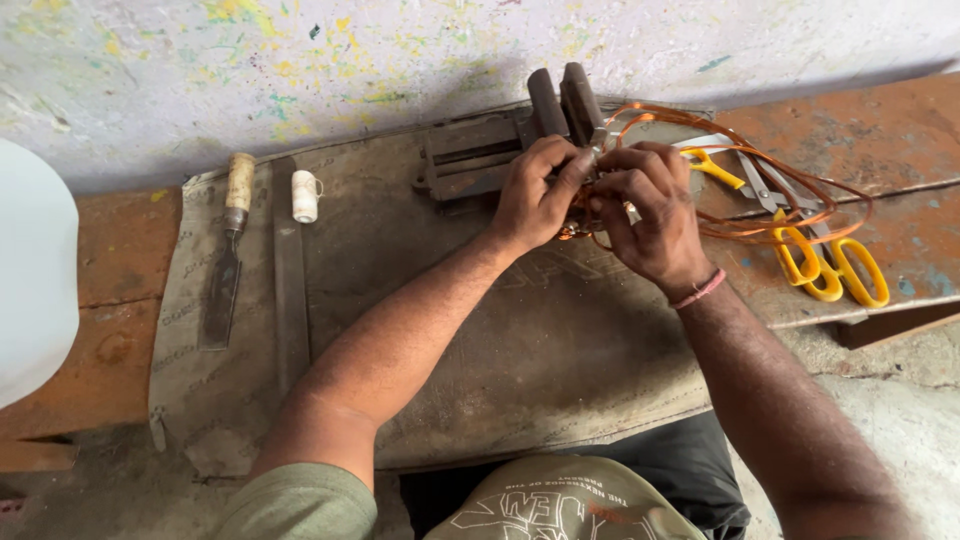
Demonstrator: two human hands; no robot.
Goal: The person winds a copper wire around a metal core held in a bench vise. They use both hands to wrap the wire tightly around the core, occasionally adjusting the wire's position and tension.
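My left hand (pixel 535 195) and my right hand (pixel 655 215) meet over a bundle of thin copper wire (pixel 790 195), both pinching it where the loops gather near a small metal part. The wire loops spread out to the right over the bench. Just behind my hands stands a dark metal vise (pixel 500 145) with two upright jaws. My right wrist carries a pink band. What exactly sits between my fingers is hidden by them.
A grey cloth mat (pixel 400 300) covers a rusty bench (pixel 880 130). On the left lie a wooden-handled chisel (pixel 228 245), a flat metal bar (pixel 290 290) and a small white spool (pixel 305 195). Yellow-handled scissors (pixel 825 265) lie at the right. A white object (pixel 30 270) stands far left.
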